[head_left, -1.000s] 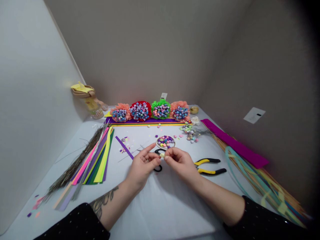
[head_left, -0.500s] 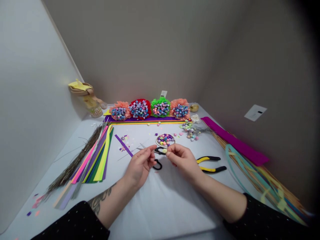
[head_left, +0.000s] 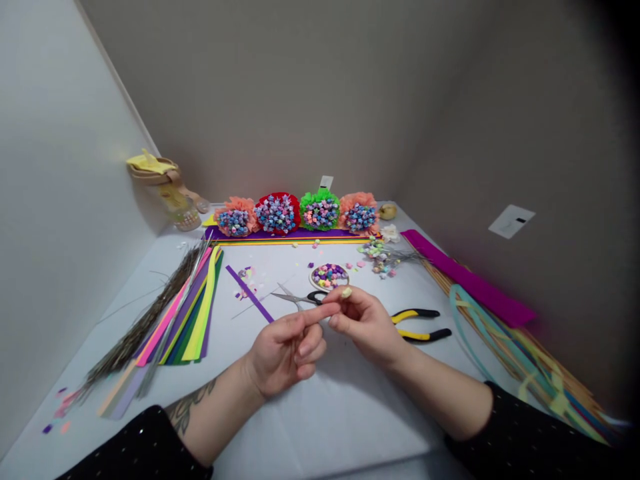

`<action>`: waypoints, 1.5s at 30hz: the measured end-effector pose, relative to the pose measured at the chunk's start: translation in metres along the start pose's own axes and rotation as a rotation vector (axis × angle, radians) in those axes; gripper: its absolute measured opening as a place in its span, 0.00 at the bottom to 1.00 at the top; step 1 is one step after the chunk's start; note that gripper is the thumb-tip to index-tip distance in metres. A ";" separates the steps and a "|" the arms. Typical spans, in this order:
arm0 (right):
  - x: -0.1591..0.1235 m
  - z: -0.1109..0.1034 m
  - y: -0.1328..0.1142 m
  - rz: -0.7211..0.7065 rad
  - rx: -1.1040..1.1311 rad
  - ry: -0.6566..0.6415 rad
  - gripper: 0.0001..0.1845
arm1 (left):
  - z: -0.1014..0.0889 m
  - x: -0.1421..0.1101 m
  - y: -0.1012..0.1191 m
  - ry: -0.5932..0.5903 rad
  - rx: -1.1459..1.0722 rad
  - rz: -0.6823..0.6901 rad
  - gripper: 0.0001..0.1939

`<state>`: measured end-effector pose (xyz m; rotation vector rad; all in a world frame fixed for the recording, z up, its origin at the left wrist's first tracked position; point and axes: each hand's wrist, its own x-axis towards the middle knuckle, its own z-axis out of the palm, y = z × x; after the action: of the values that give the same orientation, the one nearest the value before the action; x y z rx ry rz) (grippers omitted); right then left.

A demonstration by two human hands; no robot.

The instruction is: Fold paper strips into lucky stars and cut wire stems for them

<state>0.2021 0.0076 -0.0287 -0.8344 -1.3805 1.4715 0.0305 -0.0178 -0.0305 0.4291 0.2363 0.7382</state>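
Observation:
A tiny pale yellow paper star (head_left: pixel 347 292) shows at the fingers of my right hand (head_left: pixel 367 327), which are drawn together in a pinch. My left hand (head_left: pixel 287 350) stretches its index finger out to touch the right fingertips; its other fingers curl loosely, with nothing visible in them. Just behind the hands lie scissors (head_left: pixel 291 297) with black handles, blades apart, partly covered. A purple paper strip (head_left: pixel 250 293) runs diagonally toward my left hand. Beyond my right hand stands a round dish (head_left: pixel 311 277) of small colourful paper stars (head_left: pixel 330 274).
Yellow-and-black pliers (head_left: pixel 417 335) lie to the right. Paper strips (head_left: pixel 187 320) and wire stems (head_left: pixel 140 327) spread on the left. Several star bouquets (head_left: pixel 277 213) line the back. A magenta sheet (head_left: pixel 465 280) and tan sticks (head_left: pixel 453 297) edge the right side.
My left hand has shifted slightly down, and its index finger now points straight at the right fingertips. The small star has risen to the top of my right fingers. More of the scissors shows.

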 end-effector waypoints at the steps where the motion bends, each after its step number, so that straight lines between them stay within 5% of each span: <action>1: -0.001 0.000 -0.001 -0.009 -0.001 0.007 0.13 | 0.000 0.000 0.000 -0.013 0.003 0.000 0.20; 10: -0.007 0.001 -0.006 -0.034 -0.063 0.067 0.09 | 0.000 -0.001 -0.005 -0.117 -0.042 -0.021 0.22; 34: -0.014 0.007 -0.012 -0.255 -0.327 0.100 0.02 | 0.001 -0.001 -0.007 -0.151 0.006 -0.057 0.22; 41: -0.012 0.007 -0.014 -0.238 -0.365 0.095 0.02 | 0.002 -0.002 -0.008 -0.115 0.064 -0.042 0.24; 45: -0.007 0.003 -0.013 -0.131 -0.265 0.163 0.09 | 0.005 -0.002 -0.007 0.068 0.318 0.139 0.27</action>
<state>0.2042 -0.0008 -0.0165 -0.9870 -1.4950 1.1104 0.0357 -0.0254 -0.0292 0.7285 0.3931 0.8551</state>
